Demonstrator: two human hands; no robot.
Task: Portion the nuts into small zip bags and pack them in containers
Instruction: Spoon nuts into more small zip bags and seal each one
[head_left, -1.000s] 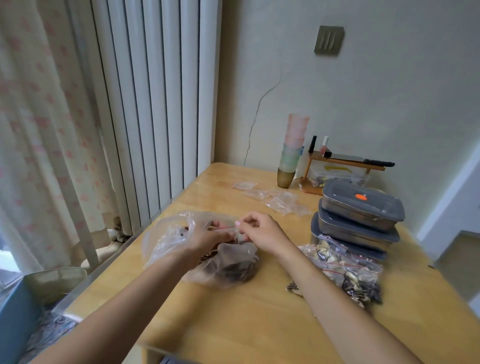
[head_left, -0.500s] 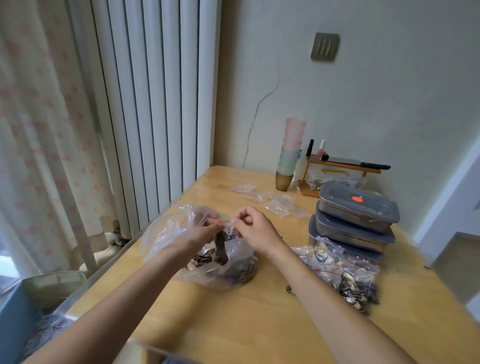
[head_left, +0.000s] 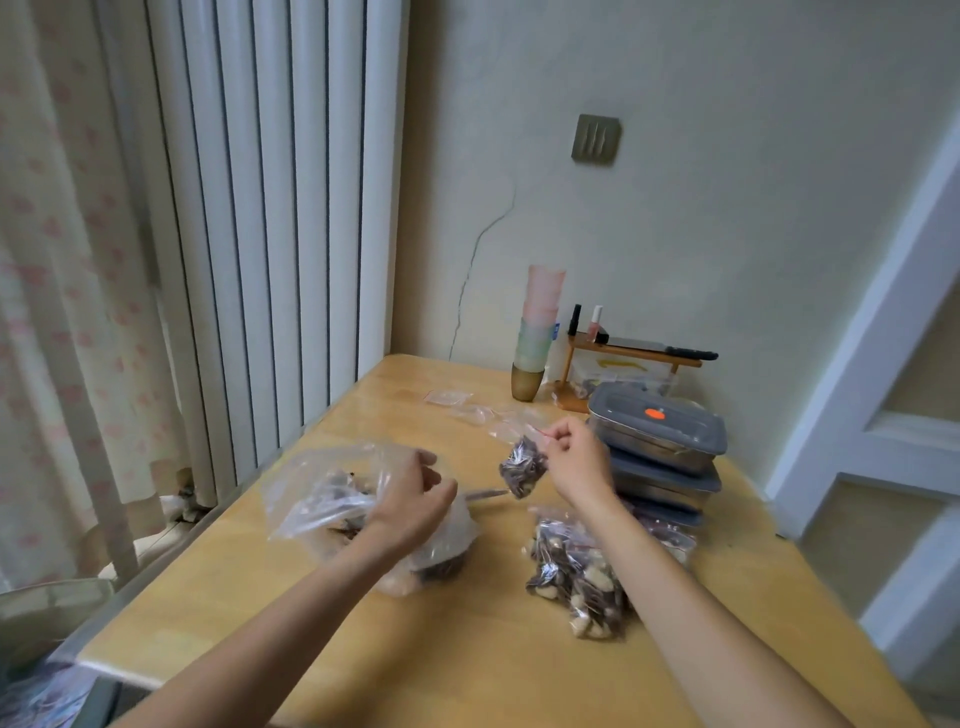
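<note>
My right hand (head_left: 576, 462) pinches the top of a small filled zip bag (head_left: 522, 467) of dark nuts, which hangs in the air above the table. My left hand (head_left: 415, 499) hovers with loosely curled fingers over the big clear nut bag (head_left: 322, 499) and holds nothing that I can see. A pile of filled small bags (head_left: 576, 571) lies beside my right forearm. Stacked grey-lidded metal containers (head_left: 657, 434) stand behind my right hand. Empty small zip bags (head_left: 447, 397) lie further back on the table.
The wooden table (head_left: 467, 654) ends at a radiator on the left. At the back stand stacked plastic cups (head_left: 537, 332) and a small wooden rack (head_left: 623, 358) with bottles and a knife. A door frame is at the right.
My right hand has lifted the small filled bag up and to the right, away from the big bag. My left hand has let go of it and stays over the big bag.
</note>
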